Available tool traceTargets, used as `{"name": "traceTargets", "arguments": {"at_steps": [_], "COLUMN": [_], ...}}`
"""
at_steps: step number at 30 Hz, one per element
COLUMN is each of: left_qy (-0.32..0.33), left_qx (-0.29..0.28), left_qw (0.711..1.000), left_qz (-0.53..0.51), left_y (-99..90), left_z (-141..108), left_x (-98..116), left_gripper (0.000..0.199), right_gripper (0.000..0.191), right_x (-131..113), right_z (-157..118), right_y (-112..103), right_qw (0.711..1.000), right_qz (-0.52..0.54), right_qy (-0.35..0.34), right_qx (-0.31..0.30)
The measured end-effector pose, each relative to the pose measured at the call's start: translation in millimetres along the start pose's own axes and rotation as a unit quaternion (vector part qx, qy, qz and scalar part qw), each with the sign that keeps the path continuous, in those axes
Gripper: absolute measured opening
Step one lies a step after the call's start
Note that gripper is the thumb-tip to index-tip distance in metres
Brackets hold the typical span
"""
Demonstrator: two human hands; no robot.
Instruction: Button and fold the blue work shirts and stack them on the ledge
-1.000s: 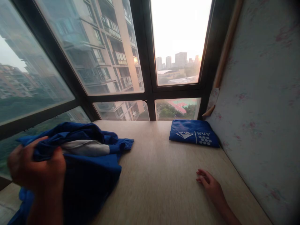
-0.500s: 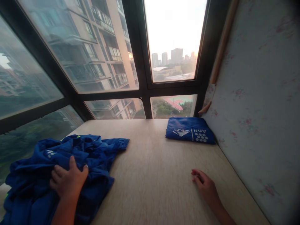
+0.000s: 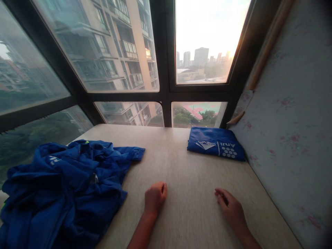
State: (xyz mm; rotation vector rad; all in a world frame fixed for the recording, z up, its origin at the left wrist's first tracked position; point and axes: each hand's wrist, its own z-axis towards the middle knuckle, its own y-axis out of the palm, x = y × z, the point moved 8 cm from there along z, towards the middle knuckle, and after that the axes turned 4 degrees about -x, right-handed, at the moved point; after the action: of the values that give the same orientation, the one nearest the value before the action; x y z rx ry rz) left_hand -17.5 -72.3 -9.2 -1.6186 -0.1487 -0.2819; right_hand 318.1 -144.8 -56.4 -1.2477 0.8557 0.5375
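My left hand (image 3: 155, 197) rests on the tabletop in a closed fist, just right of a crumpled jacket and apart from it. Nothing shows in that fist. The blue jacket (image 3: 77, 186) lies loosely heaped on the left, one elastic cuff (image 3: 138, 154) stretched toward the middle. White print is partly visible among its folds. Across from it, my right hand (image 3: 230, 207) lies on the table with fingers loosely curled together and nothing visible in them. Beyond the right hand is a neatly folded blue garment (image 3: 207, 154) with white lettering and a logo facing up.
The pale wood-grain tabletop (image 3: 181, 180) reaches to dark window frames (image 3: 166, 97) at the back and left. A flower-patterned wall (image 3: 290, 138) borders it on the right, with a peeling strip (image 3: 241, 105) near the corner. Tall buildings stand outside.
My left hand has left the crumpled jacket and moved right onto the tabletop, going from spread fingers to a fist. My right hand stays nearly in place. The view has shifted slightly.
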Motion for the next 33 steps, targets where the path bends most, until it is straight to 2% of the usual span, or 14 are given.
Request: {"name": "traceTargets", "arguments": {"at_steps": [4, 8, 11, 14, 16, 19, 25, 33], "left_qy": [0.008, 0.012, 0.005, 0.004, 0.004, 0.007, 0.007, 0.000], "left_qx": [0.026, 0.034, 0.037, 0.039, 0.042, 0.046, 0.045, 0.043], "left_qw": [1.000, 0.999, 0.999, 0.998, 0.998, 0.998, 0.998, 0.998], "left_qz": [-0.015, -0.027, -0.032, -0.039, -0.042, -0.045, -0.046, -0.045], "left_y": [3.6, 5.2, 6.2, 6.0, 5.3, 4.3, 5.1, 5.0], "left_z": [2.6, 2.1, 1.9, 1.4, 0.9, 0.5, 0.3, 0.2], "left_x": [-5.7, -9.3, -9.4, -8.7, -8.5, -8.1, -8.4, -8.9], "left_gripper": [0.034, 0.034, 0.033, 0.033, 0.033, 0.033, 0.032, 0.033], "right_gripper": [0.033, 0.031, 0.035, 0.041, 0.043, 0.043, 0.037, 0.032], "right_x": [-4.2, -10.8, -21.5, -29.3, -28.6, -22.0, -14.5, -24.2], "right_z": [9.2, 43.6, 83.5, 127.1, 152.2, 176.5, 186.3, 172.3], "right_y": [-0.5, -8.2, -18.1, -20.9, -21.5, -20.1, -11.2, -7.3], "right_qw": [0.996, 0.977, 0.939, 0.892, 0.870, 0.854, 0.838, 0.830], "right_qz": [-0.052, -0.146, -0.263, -0.372, -0.421, -0.460, -0.485, -0.495], "right_qy": [-0.078, -0.153, -0.207, -0.243, -0.243, -0.229, -0.239, -0.248], "right_qx": [-0.002, 0.029, 0.077, 0.084, 0.085, 0.089, 0.075, 0.067]}}
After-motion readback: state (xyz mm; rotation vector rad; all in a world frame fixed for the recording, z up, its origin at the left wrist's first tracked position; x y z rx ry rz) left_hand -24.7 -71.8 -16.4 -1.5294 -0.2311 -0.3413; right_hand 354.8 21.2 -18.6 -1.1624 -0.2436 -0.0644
